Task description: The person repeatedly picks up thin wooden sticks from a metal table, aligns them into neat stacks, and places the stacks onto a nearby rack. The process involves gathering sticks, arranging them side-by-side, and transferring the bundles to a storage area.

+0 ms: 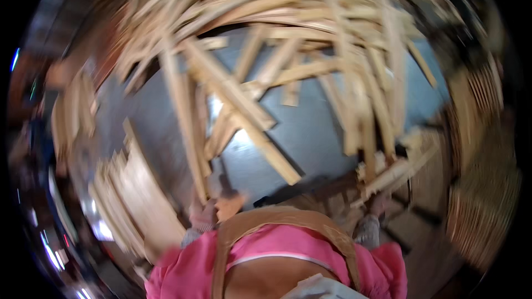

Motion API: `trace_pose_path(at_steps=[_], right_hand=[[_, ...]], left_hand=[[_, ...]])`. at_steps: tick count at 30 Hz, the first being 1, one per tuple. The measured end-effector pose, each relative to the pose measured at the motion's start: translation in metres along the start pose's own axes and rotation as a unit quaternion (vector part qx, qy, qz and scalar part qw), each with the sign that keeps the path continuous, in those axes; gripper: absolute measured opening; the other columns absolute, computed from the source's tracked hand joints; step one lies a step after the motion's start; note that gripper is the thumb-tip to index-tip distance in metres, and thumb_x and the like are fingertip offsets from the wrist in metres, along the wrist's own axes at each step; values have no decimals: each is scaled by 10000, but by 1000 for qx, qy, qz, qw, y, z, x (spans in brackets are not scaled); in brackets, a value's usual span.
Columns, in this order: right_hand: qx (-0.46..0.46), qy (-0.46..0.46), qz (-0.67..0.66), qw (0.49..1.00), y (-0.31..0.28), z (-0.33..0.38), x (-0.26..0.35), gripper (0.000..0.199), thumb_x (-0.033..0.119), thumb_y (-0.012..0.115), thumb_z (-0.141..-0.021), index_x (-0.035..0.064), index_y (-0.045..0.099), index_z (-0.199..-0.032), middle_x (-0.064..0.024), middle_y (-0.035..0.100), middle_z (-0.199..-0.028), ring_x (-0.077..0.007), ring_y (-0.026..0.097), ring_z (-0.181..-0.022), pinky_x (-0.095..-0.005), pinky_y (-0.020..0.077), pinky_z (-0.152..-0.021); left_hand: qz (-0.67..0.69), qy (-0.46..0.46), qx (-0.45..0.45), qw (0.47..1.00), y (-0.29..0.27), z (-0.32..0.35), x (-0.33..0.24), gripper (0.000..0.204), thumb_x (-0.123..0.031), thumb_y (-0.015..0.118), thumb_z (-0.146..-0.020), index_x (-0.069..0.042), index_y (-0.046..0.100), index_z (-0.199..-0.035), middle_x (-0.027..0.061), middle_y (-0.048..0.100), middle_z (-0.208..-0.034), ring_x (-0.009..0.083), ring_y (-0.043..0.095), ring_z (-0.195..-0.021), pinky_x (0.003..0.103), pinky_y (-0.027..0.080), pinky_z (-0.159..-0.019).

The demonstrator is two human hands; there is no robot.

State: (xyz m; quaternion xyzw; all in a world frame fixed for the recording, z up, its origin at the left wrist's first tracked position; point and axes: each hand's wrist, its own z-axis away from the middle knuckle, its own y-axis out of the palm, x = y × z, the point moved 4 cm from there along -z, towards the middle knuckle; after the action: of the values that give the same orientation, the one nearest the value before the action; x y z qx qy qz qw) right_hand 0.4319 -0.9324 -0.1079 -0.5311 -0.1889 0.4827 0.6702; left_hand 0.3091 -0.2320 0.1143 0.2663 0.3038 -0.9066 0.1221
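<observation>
My left hand (203,213) is low at the table's near edge, closed around the near end of a long, narrow wooden strip (183,112). That strip slants away over the table toward the pile. On the other side, my right hand (379,204) is close against a pale wooden strip (400,171) that lies at an angle near the table's right front. Blur smears its fingers, so its grip is unclear. Between the hands, a loose wooden strip (265,145) points its near end toward me.
Beyond, a large tangled pile of wooden strips (260,6) covers the far side of the grey metal table (310,127). Upright boards (136,194) stand stacked at left. More stacked strips (477,213) are at right. A brown apron (277,214) covers my front.
</observation>
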Motion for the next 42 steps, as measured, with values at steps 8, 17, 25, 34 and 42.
trace_pose_path(at_steps=[8, 17, 25, 34, 42], right_hand=[[-46, 122, -396, 909, 30, -47, 5, 430, 284, 540, -1068, 42, 633, -1411, -232, 654, -1416, -449, 598, -1314, -477, 502, -1090], [-61, 217, -611, 759, 12, -93, 59, 623, 457, 542, -1072, -23, 612, -1464, -293, 678, -1403, -466, 594, -1358, -455, 442, -1151], [7, 132, -488, 863, 35, -185, 95, 654, 472, 421, -1120, 11, 504, -1575, -264, 520, -1605, -455, 508, -1457, -471, 393, -1226], [408, -100, -395, 817, 52, -116, 69, 344, 287, 679, -1002, 55, 769, -1239, -155, 783, -1156, -312, 729, -1061, -403, 564, -975], [368, -573, -227, 696, -138, 157, 227, 390, 244, 810, -930, 59, 737, -1265, -189, 713, -1293, -409, 704, -1079, -502, 569, -881]], left_hand=[[-379, 576, -319, 650, -160, -200, -226, 650, -440, 479, -1154, -20, 397, -1643, 274, 395, -1677, 408, 486, -1483, 469, 473, -1183], [-269, 411, -295, 820, -51, -298, -297, 911, -536, 636, -1068, 17, 277, -1696, 268, 427, -1681, 394, 485, -1505, 405, 371, -1258], [4, 230, -134, 964, 120, -198, -131, 766, -469, 499, -1151, 74, 317, -1659, 248, 450, -1668, 336, 487, -1503, 384, 405, -1247], [-296, 251, -187, 902, 131, -149, -155, 614, -452, 788, -868, 2, 712, -1275, 278, 740, -1161, 459, 682, -1142, 557, 530, -1013], [-239, 235, -304, 892, 47, -140, -68, 888, -483, 765, -896, -68, 444, -1612, 199, 374, -1689, 403, 331, -1582, 526, 273, -1300]])
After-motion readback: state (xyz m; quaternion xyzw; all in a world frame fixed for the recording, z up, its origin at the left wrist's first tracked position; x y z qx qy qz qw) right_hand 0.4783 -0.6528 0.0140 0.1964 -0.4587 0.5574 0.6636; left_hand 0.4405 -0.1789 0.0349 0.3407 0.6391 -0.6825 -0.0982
